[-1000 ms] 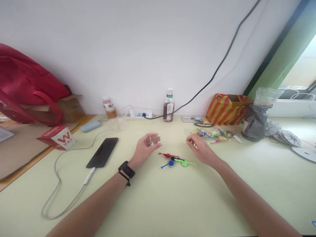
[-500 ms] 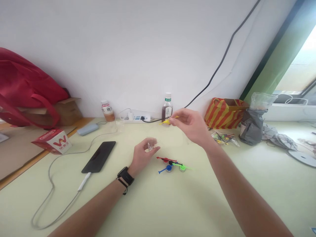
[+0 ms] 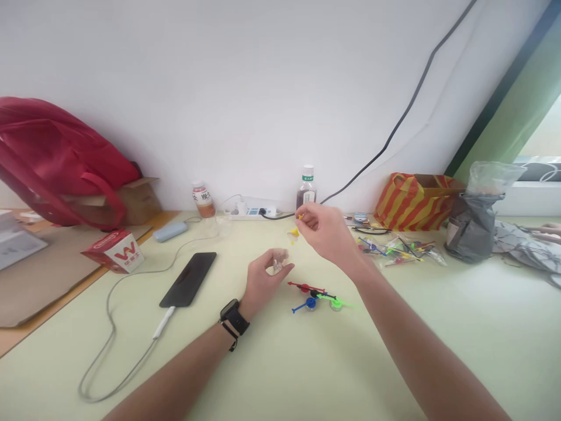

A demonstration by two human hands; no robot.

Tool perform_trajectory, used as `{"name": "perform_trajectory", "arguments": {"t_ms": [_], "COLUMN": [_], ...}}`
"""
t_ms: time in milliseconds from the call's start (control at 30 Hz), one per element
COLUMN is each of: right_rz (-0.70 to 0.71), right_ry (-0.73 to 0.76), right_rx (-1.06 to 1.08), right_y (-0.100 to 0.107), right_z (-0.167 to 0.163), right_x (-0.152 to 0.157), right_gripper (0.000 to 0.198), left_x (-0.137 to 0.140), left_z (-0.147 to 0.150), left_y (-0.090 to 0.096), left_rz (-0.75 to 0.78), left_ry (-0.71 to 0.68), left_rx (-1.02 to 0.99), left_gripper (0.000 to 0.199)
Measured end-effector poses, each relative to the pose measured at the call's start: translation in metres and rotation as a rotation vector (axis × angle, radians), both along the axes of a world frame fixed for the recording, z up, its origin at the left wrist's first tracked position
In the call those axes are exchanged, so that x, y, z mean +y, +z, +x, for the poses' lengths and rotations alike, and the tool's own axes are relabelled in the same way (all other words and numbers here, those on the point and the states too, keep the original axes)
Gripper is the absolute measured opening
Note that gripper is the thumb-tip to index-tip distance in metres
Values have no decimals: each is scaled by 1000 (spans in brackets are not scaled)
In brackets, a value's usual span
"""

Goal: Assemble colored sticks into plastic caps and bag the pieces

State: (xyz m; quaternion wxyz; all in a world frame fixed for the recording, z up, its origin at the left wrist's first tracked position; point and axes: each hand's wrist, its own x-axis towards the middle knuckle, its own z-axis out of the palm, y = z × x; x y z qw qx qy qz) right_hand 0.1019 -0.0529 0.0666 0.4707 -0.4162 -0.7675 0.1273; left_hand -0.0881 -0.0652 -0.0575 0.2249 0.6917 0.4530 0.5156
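My right hand (image 3: 328, 237) is raised above the table, thumb and fingertips pinched on a yellow plastic arrow spinner (image 3: 293, 235) that hangs tilted down. Lower and to the left, my left hand (image 3: 265, 279) rests at the table with curled fingers around a small clear plastic piece (image 3: 277, 266), partly hidden. In front of the hands lie several arrow spinners close together: a red one (image 3: 305, 287), a black one, a blue one (image 3: 311, 303) and a green one (image 3: 336, 303). Clear round bases show under the blue and green ones.
Bags of colourful spinner parts (image 3: 403, 250) lie right, before a striped bag (image 3: 414, 202) and a grey bag (image 3: 471, 231). A dark drink bottle (image 3: 308, 190) and power strip (image 3: 258, 213) stand by the wall. Left are a phone (image 3: 188, 279) with its cable and a red-white box (image 3: 114, 251).
My right hand has tipped the yellow spinner from nearly level to hanging downward. The view has turned slightly left. My left hand keeps its grip on the clear piece.
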Motion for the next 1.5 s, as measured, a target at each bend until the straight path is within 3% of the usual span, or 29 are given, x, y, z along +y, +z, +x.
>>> {"name": "perform_trajectory", "arguments": {"t_ms": [200,367,500,600,667,800,967,1133,1333,1500], "right_rz": [0,-63,-316,-533,-619,-744,-703,-614,-567,-402], "right_ry": [-171,-208,-107,16,132,342,453,465,453,341], "right_rx": [-286,-415,-642,-771,-832,-887,-832,-680,-348,26], "right_y": [1,5,-1,-14,-25,-46,-54,-35,-10,0], "right_z": [2,19,36,40,35,18,13,30,50,48], "right_x": [0,0,1,2,4,8,12,14,12,6], "right_gripper": [17,9,12,11,15,27,16,20,24,32], "left_x": [-1,5,10,12,13,13,13,15,13,12], "left_z": [-1,-4,-5,-7,-8,-10,-11,-9,-8,-9], "left_y": [3,-4,-6,-1,3,5,1,-2,-5,-9], "left_rz": [-19,-153,-257,-335,-404,-399,-329,-362,-384,-362], "left_ry": [-29,-133,-205,-208,-218,-239,-261,-271,-350,-324], "left_rx": [-18,25,-28,-247,-353,-317,-221,-225,-122,-82], "left_gripper": [27,36,33,40,48,57,57,52,56,52]}}
